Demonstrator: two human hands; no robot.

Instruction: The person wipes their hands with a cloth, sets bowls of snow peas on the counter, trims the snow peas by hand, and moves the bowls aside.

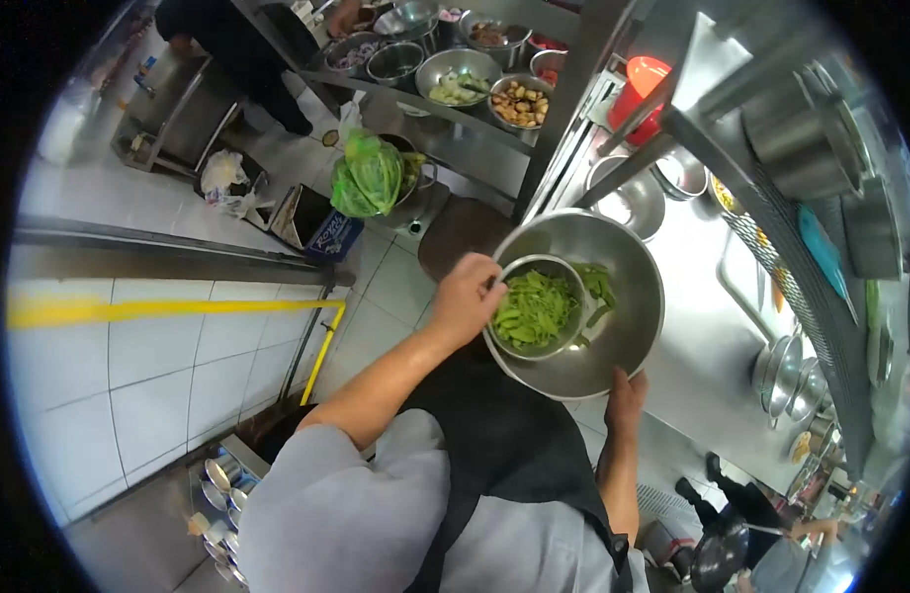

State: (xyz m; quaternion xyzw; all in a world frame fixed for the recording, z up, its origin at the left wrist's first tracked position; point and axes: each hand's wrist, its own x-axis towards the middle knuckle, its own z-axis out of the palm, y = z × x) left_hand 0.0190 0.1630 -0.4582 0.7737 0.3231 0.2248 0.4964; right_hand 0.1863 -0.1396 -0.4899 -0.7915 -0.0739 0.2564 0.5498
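Note:
My left hand (463, 299) grips the rim of a small metal bowl (579, 314), thumb and fingers closed over its left edge. Chopped green vegetable pieces (534, 311) fill this bowl. It sits inside, or just above, a large metal mixing bowl (631, 306); I cannot tell whether the two touch. More green pieces (597, 283) lie in the large bowl, right of the small one. My right hand (627, 397) holds the large bowl by its lower right rim, its fingers partly hidden beneath.
Right of me runs a steel counter (692, 326) with metal bowls (633, 203), a red container (641, 94) and an overhead shelf (761, 217). Ahead, a rack holds bowls of ingredients (460, 79). A green bag (368, 176) rests on a pot. Other people are at the upper left and lower right.

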